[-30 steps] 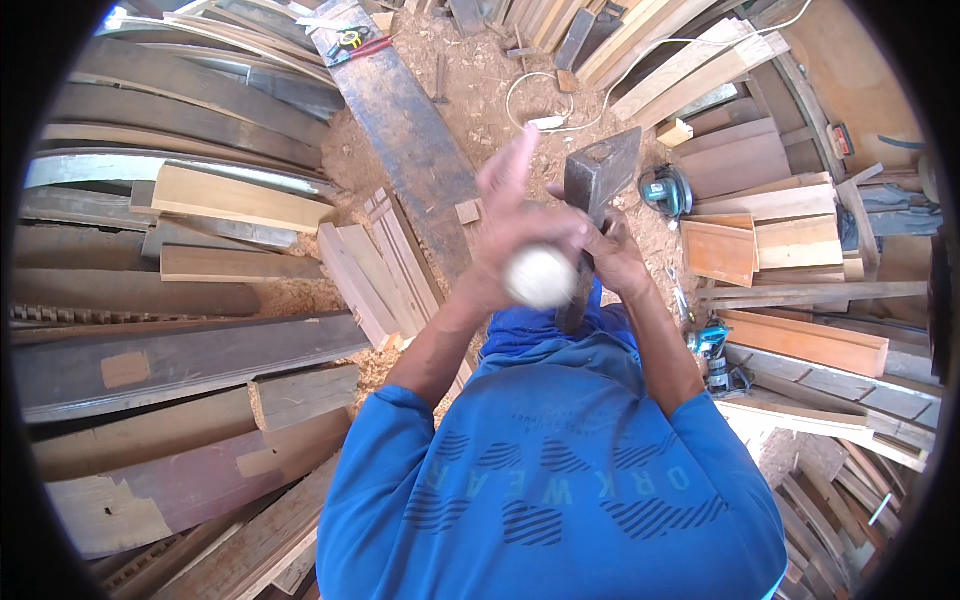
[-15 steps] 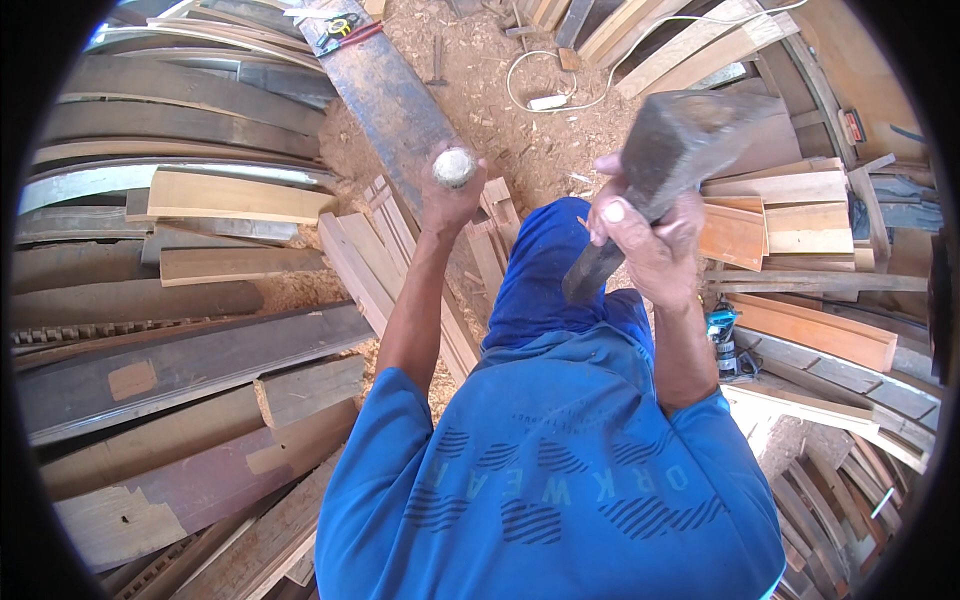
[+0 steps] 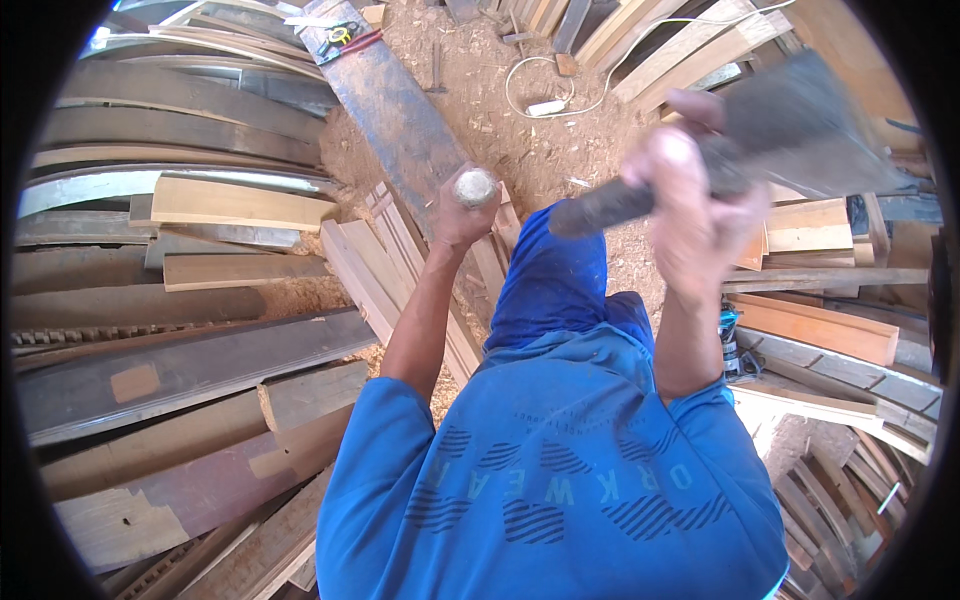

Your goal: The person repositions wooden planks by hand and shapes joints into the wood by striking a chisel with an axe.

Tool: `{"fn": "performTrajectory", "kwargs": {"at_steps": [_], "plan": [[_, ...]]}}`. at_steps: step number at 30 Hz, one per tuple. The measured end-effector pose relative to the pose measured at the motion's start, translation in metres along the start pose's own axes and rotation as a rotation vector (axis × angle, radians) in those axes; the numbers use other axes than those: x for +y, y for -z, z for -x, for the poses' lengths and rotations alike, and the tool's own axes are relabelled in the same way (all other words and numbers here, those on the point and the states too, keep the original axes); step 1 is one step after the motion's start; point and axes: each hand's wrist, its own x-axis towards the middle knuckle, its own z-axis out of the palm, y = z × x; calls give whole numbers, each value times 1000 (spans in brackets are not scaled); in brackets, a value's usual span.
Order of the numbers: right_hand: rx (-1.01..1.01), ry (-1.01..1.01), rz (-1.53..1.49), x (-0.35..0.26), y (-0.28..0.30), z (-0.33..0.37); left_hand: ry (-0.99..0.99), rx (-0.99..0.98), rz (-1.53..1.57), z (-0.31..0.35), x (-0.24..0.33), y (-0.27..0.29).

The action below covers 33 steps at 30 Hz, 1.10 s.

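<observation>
We stand among stacked timber: long grey and brown planks (image 3: 190,365) fan out well to the left of our left grip, paler boards (image 3: 820,325) lie below and to the right of our right grip. A wide dark plank (image 3: 400,110) runs up and away from just above the left fist, over sawdust-covered ground (image 3: 520,110). Our blue shirt (image 3: 550,470) fills the frame below both grips.

Right hand (image 3: 695,215): raised, fingers wrapped tight around the dark handle of a hatchet (image 3: 790,130). The broad grey head sits above and to the right of the fist; the handle's butt end sticks out to the left of it, toward the other hand. The tool is blurred, the edge unclear.

Left hand (image 3: 462,215): fist closed around an upright wooden peg (image 3: 474,186); only its pale rounded top shows above the knuckles. The peg is well left of and lower than the hatchet head, apart from it. What the peg's lower end rests on, we cannot tell.

A white cable (image 3: 560,85) loops on the ground above and between the two grips. A small blue power tool (image 3: 730,340) lies below the right forearm, among the boards
</observation>
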Motion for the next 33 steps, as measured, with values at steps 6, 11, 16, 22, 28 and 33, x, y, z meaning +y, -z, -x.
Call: {"fn": "performTrajectory", "kwargs": {"at_steps": [6,11,16,22,28,33], "plan": [[-753,-162,986,78,-15,21,-29,-6,-39,8,35,-10],[-688,-304,646,54,-9,18,-69,63,7,24,4,6],[-458,-279,172,14,-4,14,141,156,157,13,-16,17],[-136,-90,249,-40,17,-9,174,100,130,6,-3,1],[90,7,193,-42,8,-22,133,26,67,2,7,-7],[-654,-160,909,62,-11,13,-14,-21,61,1,12,-12]]}}
